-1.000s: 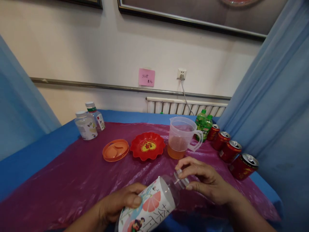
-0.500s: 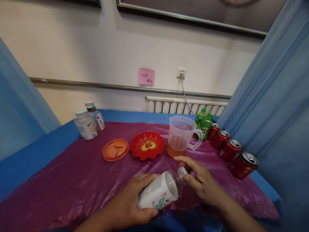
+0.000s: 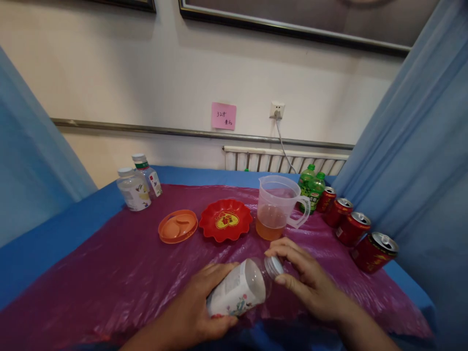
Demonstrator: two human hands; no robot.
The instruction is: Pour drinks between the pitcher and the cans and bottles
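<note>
My left hand (image 3: 204,304) is wrapped round a clear plastic bottle (image 3: 239,292) with a white printed label. The bottle lies tilted over the near part of the table, its neck pointing right and up. A white cap (image 3: 274,266) sits on that neck. Around the cap, the index finger and thumb of my right hand (image 3: 307,278) are closed, with the other fingers curled behind. Just beyond stands a translucent measuring jug (image 3: 278,207) with some amber liquid in it. A red scalloped plate (image 3: 208,225) and an orange lid-like dish (image 3: 164,237) lie to its left.
Two capped bottles (image 3: 134,192) stand at the back left. Green bottles (image 3: 315,192) and a row of red cans (image 3: 353,229) line the right side. Purple plastic sheeting (image 3: 120,263) covers the blue tablecloth (image 3: 32,253). Blue curtains (image 3: 420,161) hang at both sides.
My right index finger and thumb have shifted round the cap, which now faces me more. The bottle has turned slightly and moved a little left. The camera view has shifted slightly.
</note>
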